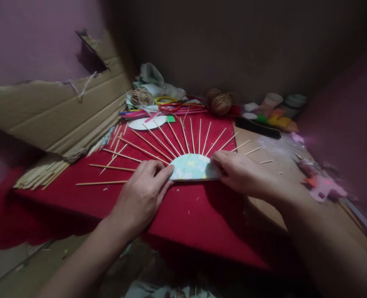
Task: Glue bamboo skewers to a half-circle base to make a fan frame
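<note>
A half-round piece with a pale blue-green patterned face [191,167] lies on the red cloth, its straight edge toward me. Thin wooden sticks [152,145] fan out from its curved edge like rays. My left hand [144,188] pinches the left corner of the half-round piece between thumb and fingers. At the right corner, my right hand [233,167] grips the piece the same way. The hands and forearms cover the inner ends of the lowest sticks on both sides.
Bundled sticks [45,171] lie at the left beside a cardboard sheet [62,111]. A white oval [146,122], twine balls [220,102] and scissors [170,106] sit at the back. A pink glue gun [324,186] rests on the brown board [264,182] at right. The table's front edge is near me.
</note>
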A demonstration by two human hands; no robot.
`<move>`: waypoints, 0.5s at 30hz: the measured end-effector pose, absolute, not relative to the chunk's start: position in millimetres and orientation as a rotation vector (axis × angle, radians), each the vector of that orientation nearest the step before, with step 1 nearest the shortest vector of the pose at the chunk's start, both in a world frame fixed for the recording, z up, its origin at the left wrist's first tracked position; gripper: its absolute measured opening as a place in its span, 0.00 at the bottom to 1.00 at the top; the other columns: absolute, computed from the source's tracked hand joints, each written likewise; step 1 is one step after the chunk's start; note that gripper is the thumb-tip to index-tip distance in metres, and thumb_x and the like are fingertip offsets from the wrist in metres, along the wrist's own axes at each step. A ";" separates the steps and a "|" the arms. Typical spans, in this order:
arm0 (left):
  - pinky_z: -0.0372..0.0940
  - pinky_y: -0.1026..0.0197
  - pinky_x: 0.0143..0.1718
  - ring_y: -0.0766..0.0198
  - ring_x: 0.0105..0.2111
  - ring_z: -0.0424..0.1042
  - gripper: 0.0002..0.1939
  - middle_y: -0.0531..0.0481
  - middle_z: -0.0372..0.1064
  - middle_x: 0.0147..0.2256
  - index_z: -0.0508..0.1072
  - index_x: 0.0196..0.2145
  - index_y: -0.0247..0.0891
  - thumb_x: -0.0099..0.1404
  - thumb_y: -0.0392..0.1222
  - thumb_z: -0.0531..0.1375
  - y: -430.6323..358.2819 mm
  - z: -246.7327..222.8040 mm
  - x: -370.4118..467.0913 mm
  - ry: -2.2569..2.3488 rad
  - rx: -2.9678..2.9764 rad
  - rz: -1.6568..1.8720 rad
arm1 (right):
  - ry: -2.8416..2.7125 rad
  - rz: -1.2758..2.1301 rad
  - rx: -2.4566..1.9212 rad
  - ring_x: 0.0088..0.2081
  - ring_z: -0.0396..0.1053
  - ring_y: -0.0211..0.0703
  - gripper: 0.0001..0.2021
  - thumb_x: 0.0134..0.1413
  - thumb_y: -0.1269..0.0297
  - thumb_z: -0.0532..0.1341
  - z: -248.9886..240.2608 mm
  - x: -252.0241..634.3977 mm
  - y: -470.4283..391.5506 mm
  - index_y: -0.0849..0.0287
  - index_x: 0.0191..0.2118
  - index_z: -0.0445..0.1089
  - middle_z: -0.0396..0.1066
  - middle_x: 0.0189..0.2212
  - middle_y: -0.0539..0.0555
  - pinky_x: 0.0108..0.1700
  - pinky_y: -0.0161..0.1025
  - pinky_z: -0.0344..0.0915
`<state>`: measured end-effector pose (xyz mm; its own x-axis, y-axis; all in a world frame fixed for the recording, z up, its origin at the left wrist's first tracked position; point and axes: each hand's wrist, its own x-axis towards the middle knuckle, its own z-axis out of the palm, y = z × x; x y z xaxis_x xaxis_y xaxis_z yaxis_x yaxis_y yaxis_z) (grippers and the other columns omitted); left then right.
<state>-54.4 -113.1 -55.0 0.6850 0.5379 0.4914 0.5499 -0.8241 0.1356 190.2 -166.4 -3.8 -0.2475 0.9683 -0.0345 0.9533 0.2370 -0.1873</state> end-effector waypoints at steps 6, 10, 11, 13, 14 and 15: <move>0.67 0.53 0.37 0.56 0.37 0.65 0.13 0.40 0.65 0.38 0.69 0.47 0.31 0.68 0.38 0.53 -114.2 -54.9 -55.0 -0.904 -2.891 -0.808 | -2.369 0.344 -1.880 0.28 0.61 0.40 0.08 0.48 0.76 0.53 -11.1 194.2 -165.6 0.55 0.30 0.56 0.66 0.29 0.53 0.29 0.37 0.55; 0.68 0.53 0.35 0.56 0.36 0.66 0.13 0.40 0.65 0.37 0.70 0.47 0.31 0.68 0.40 0.53 -112.6 -51.9 -56.8 -0.883 -2.896 -0.763 | -2.326 0.389 -1.903 0.30 0.62 0.41 0.06 0.55 0.74 0.50 -12.4 194.6 -167.5 0.55 0.31 0.57 0.66 0.31 0.54 0.32 0.39 0.57; 0.68 0.53 0.33 0.56 0.35 0.66 0.14 0.40 0.66 0.37 0.70 0.47 0.31 0.68 0.40 0.52 -112.0 -50.7 -57.0 -0.877 -2.882 -0.755 | -2.331 0.373 -1.908 0.30 0.62 0.41 0.06 0.56 0.74 0.49 -10.9 193.6 -168.0 0.55 0.32 0.57 0.65 0.31 0.53 0.32 0.39 0.57; 0.69 0.52 0.32 0.55 0.34 0.68 0.15 0.40 0.66 0.37 0.69 0.48 0.31 0.69 0.41 0.51 -111.1 -47.7 -56.9 -0.877 -2.848 -0.733 | -2.361 0.291 -1.931 0.30 0.61 0.41 0.06 0.56 0.73 0.49 -6.0 191.3 -168.1 0.55 0.32 0.57 0.64 0.31 0.54 0.33 0.40 0.57; 0.70 0.51 0.32 0.54 0.35 0.68 0.15 0.39 0.66 0.38 0.68 0.49 0.31 0.69 0.42 0.51 -110.7 -46.1 -56.7 -0.884 -2.828 -0.726 | -2.377 0.253 -1.945 0.31 0.61 0.42 0.05 0.55 0.73 0.50 -2.8 190.6 -167.6 0.56 0.33 0.58 0.64 0.31 0.54 0.33 0.40 0.58; 0.70 0.51 0.32 0.53 0.36 0.69 0.16 0.38 0.67 0.39 0.68 0.50 0.31 0.69 0.43 0.51 -110.4 -44.6 -56.3 -0.894 -2.813 -0.723 | -2.393 0.237 -1.955 0.31 0.61 0.42 0.04 0.54 0.73 0.52 0.6 190.8 -166.7 0.56 0.34 0.59 0.64 0.32 0.54 0.33 0.41 0.58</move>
